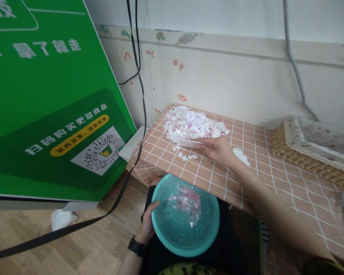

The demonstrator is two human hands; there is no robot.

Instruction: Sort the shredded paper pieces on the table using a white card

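The person's right hand [218, 150] reaches over the surface [209, 170], which is covered in brown cloth with a white grid, and pinches a thin, flat white card [187, 143] between thumb and fingers; the card lies at the near edge of a broad heap of paper scraps [189, 122], mostly white with touches of pink, which sits in the far left corner of the surface close to the wall [223, 80]; a few loose scraps [184, 157] lie apart from the heap on its near side, and a small white pile [241, 156] lies just beyond the right hand, on its right; the left hand [149, 219], with a black wristband [137, 246] at the wrist, grips the left side of a round teal plastic colander [186, 250], its thumb over the rim and its other fingers largely hidden, so how they are set cannot be told; the colander is over the person's lap, below the front edge of the surface, and holds a loose cluster of clear, white and pinkish pieces [186, 202]; a cloth-lined wicker basket [306, 163] stands at the right, against the wall; at the left a large green sign [46, 76] with a QR code [96, 156] stands behind a hanging black strap [137, 156].
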